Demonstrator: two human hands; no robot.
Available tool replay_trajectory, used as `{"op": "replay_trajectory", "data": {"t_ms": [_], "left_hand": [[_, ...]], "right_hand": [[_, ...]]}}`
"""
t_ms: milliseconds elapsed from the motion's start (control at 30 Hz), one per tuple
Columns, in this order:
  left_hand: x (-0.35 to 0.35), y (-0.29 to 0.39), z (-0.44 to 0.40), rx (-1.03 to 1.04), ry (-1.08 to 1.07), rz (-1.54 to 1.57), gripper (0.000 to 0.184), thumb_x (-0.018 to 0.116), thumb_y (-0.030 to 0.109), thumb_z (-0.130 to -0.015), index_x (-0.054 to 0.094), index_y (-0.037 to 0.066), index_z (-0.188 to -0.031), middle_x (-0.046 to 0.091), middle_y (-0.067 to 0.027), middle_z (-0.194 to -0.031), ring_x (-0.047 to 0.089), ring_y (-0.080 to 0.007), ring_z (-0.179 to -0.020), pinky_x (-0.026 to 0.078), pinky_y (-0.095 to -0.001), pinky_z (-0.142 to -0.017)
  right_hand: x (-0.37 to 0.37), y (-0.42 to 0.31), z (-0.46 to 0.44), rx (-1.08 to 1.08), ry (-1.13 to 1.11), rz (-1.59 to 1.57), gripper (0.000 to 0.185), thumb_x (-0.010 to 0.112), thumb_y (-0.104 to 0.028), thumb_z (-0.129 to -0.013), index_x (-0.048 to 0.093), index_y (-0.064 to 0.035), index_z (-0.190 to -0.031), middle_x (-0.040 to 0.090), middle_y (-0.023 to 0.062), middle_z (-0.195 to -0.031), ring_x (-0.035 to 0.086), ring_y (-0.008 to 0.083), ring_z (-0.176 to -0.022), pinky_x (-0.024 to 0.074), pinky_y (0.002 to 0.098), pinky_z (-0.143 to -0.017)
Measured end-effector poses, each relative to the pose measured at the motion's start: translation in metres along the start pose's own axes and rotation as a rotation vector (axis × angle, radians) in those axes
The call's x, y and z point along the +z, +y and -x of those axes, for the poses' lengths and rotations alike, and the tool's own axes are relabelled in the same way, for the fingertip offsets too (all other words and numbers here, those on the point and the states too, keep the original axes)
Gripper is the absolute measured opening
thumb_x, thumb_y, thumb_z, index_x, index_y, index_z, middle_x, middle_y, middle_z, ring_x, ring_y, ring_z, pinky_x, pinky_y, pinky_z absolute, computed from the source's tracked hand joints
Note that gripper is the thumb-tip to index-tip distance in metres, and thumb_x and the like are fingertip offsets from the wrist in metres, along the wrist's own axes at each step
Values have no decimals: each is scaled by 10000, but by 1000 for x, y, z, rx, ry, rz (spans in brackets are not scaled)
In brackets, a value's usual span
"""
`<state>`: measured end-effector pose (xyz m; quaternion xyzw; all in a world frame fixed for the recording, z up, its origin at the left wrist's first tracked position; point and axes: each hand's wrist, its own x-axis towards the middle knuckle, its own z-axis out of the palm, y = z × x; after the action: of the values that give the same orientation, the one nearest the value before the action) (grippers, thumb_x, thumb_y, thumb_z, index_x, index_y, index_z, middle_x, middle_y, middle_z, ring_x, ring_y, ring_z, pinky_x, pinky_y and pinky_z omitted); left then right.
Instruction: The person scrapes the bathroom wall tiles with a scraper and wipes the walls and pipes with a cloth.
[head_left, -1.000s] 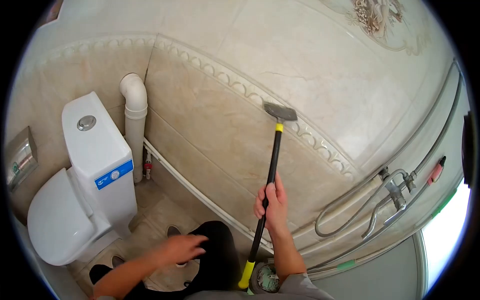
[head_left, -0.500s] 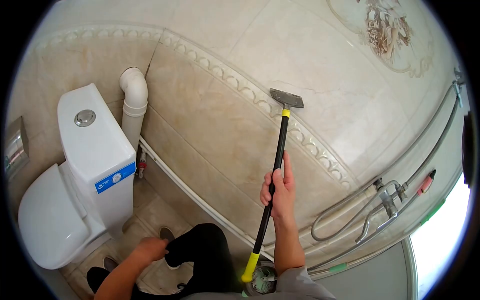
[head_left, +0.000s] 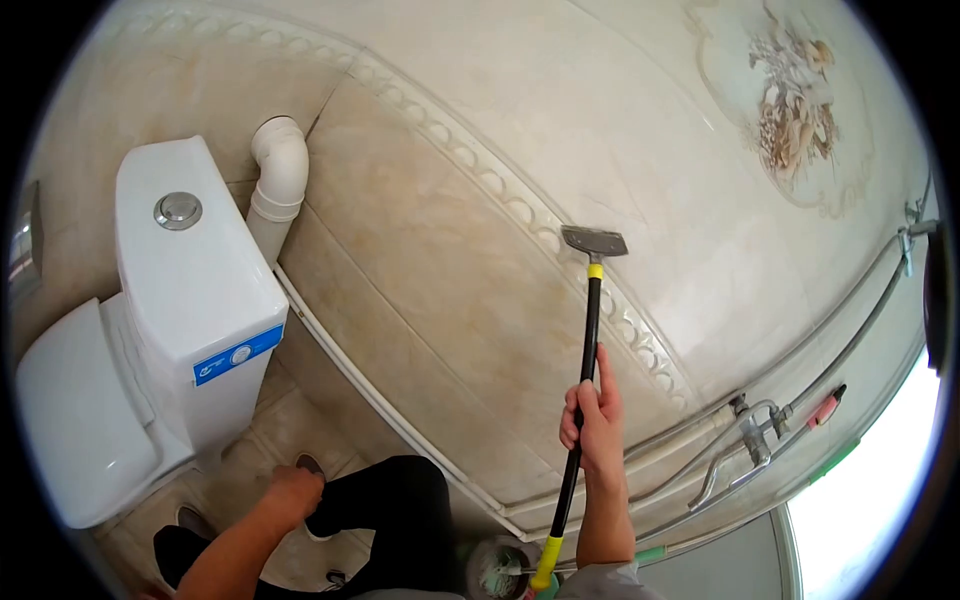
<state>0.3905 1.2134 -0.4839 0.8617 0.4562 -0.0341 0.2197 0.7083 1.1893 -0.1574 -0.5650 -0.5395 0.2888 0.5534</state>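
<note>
My right hand [head_left: 594,425] is wrapped round the black shaft of a long-handled scraper [head_left: 592,320], one finger stretched along it. The scraper's wide grey head [head_left: 594,241] is up at the beige tiled wall [head_left: 450,270], by the raised scalloped border [head_left: 520,210]; whether the blade touches cannot be made out. Yellow bands mark its neck and lower end. Low on the left, near my black-trousered leg [head_left: 400,510], my left hand [head_left: 294,494] hangs with its fingers curled in. Nothing shows in it, and its fingertips are partly hidden.
To the left stands a white toilet [head_left: 200,270], with a white elbow pipe [head_left: 280,165] behind it. A thin white pipe [head_left: 370,390] runs low along the wall. At right are a metal tap [head_left: 755,440] and hoses [head_left: 850,340]. A bin [head_left: 490,565] stands by my leg.
My view has shifted. The scraper head has moved down and to the right along the border, with my right hand still round the shaft. My left hand stays low by my leg.
</note>
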Motion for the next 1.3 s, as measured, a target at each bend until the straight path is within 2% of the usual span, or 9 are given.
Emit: {"op": "replay_trajectory", "data": {"t_ms": [33, 167, 367, 467, 533, 567, 633, 833, 1300], "left_hand": [[1, 1, 1, 3, 49, -10, 176, 681, 224, -887, 706, 105, -1014, 729, -110, -934, 714, -298, -886, 529, -421, -755], [-3, 3, 7, 12, 55, -18, 150, 676, 221, -887, 710, 111, -984, 726, -112, -933, 714, -297, -879, 520, -426, -762], [15, -6, 9, -3, 118, 42, 126, 657, 186, -889, 705, 117, -983, 726, -104, -961, 704, -322, -904, 489, -457, -824], [12, -4, 9, -46, -12, 18, 116, 634, 154, -897, 700, 113, -984, 726, -100, -964, 700, -323, -912, 479, -462, -840], [13, -5, 10, -82, -13, -10, 121, 624, 138, -900, 697, 111, -993, 728, -109, -976, 704, -316, -922, 484, -448, -838], [14, -6, 10, -85, -10, -4, 121, 624, 138, -900, 697, 111, -993, 728, -109, -976, 704, -316, -922, 484, -448, -838], [15, -8, 8, -71, 4, -7, 222, 647, 282, -938, 681, 102, -1063, 730, -123, -974, 702, -320, -928, 497, -453, -835], [9, -6, 10, -73, -46, -28, 230, 625, 277, -958, 660, 89, -1086, 723, -124, -975, 694, -321, -922, 489, -442, -838], [-10, 2, 18, -68, -1, -42, 165, 614, 200, -929, 674, 102, -1047, 727, -123, -952, 703, -305, -903, 495, -430, -821]], "right_hand": [[1, -1, -2, -3, -6, 2, 618, 453, -109, -1053, 197, -193, -1610, 520, 21, -743, 415, 74, -408, 329, 231, -343], [12, -10, -13, 1, -18, 41, 618, 459, -109, -1052, 203, -195, -1608, 518, 20, -735, 423, 72, -406, 327, 227, -339], [3, -7, -12, -41, -7, 128, 625, 461, -92, -1045, 200, -168, -1608, 504, 12, -719, 419, 65, -409, 313, 225, -343], [14, -15, -29, -42, -31, 192, 619, 464, -109, -1052, 204, -185, -1608, 513, 15, -727, 422, 69, -411, 308, 228, -346], [17, -20, -40, -5, -77, 13, 601, 464, -136, -1061, 215, -193, -1606, 517, 18, -740, 423, 75, -412, 312, 234, -348], [15, -21, -43, -28, -82, 25, 589, 464, -161, -1068, 221, -201, -1604, 521, 21, -750, 427, 80, -412, 320, 238, -347], [13, -25, -42, -39, -68, 74, 590, 460, -156, -1068, 220, -201, -1605, 522, 21, -751, 426, 79, -411, 321, 236, -345], [12, -44, -44, -89, -54, 291, 587, 435, -86, -1038, 256, -132, -1596, 478, -4, -694, 407, 62, -397, 304, 227, -339], [26, -52, -40, -87, -36, 448, 605, 445, -70, -1017, 266, -122, -1592, 434, -33, -657, 390, 51, -409, 307, 223, -350]]}}
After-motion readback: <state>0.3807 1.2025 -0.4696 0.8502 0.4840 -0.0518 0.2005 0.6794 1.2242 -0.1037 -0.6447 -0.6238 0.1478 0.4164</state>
